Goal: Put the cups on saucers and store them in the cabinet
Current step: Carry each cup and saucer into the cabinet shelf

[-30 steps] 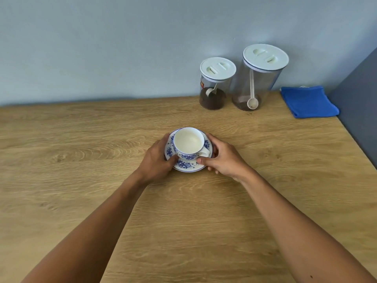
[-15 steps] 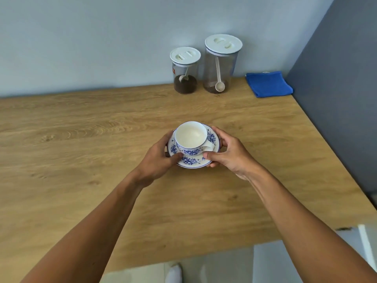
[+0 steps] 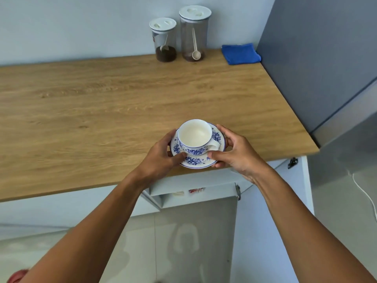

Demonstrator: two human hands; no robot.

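Thumbs pressed the rim from above, the other fingers curled beneath: left hand (image 3: 161,158) and right hand (image 3: 236,154) clamped the saucer (image 3: 195,161) level, so the cup (image 3: 194,137) sat upright, over the countertop's (image 3: 102,111) front edge, above the open cabinet (image 3: 195,197).

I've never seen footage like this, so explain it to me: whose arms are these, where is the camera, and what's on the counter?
There is no machine here. A person wears a camera on their head, looking forward and down, so both arms reach in from below. The left hand and right hand grip opposite edges of a blue-flowered saucer carrying an empty matching cup. They hold it near the front edge of a wooden countertop. At the back stand two lidded jars, each with a scoop inside, beside a folded blue cloth. An open cabinet shows below.
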